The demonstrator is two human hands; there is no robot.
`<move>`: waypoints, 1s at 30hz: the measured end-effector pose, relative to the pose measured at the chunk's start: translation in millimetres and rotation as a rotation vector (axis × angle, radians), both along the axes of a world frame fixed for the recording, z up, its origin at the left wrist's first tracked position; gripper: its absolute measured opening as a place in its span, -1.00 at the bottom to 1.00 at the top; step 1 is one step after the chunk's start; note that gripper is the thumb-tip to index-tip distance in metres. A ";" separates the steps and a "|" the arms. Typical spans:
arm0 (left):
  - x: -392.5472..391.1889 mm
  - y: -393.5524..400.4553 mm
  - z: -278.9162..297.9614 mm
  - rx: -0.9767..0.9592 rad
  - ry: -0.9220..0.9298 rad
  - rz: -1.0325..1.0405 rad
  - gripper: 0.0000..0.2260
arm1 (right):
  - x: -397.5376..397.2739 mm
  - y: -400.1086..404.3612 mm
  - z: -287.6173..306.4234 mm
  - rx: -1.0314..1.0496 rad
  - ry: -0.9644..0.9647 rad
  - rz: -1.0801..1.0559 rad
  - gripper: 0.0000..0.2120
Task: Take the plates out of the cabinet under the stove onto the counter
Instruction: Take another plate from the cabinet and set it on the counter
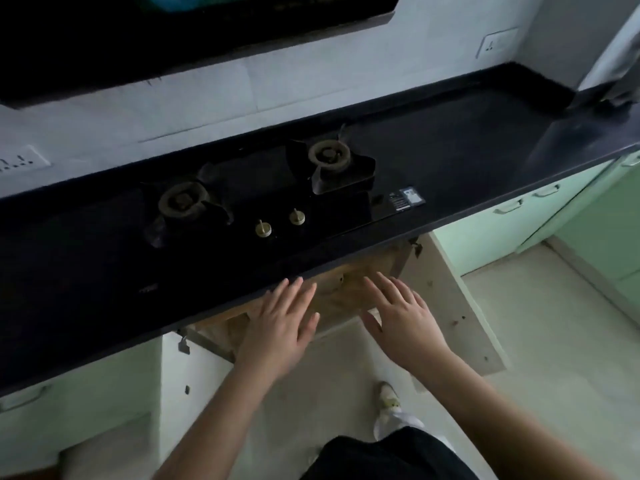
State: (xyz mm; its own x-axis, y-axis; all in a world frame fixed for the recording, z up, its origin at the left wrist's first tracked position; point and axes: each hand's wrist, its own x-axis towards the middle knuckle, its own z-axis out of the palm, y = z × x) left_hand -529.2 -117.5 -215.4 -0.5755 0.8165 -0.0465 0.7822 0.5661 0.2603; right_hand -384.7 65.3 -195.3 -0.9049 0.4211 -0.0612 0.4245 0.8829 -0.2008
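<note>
The cabinet (346,289) under the stove stands open, its wooden inside showing below the counter edge. No plates are visible; the black counter (467,161) hides most of the interior. My left hand (280,323) and my right hand (401,313) reach side by side toward the opening, palms down, fingers straight and spread, holding nothing. The fingertips of my left hand lie at the counter's front edge. The two-burner gas stove (263,188) is set into the counter right above the cabinet.
The open right cabinet door (460,306) swings out beside my right hand; the left door (194,372) stands open by my left forearm. Green cabinets (502,223) with handles run to the right. My foot (389,400) rests on the pale floor. A range hood (173,36) hangs above.
</note>
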 end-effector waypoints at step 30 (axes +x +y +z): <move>-11.3 81.6 -133.0 -0.126 -0.025 0.267 -0.48 | -91.1 92.0 -132.2 -0.085 0.034 0.267 -0.47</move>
State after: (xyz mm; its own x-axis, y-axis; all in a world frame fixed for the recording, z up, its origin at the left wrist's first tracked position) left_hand -540.6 -35.9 -348.4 -0.7663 0.6236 -0.1548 0.5958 0.7798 0.1923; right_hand -475.8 157.3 -327.5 -0.9853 0.1625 -0.0535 0.1711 0.9418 -0.2893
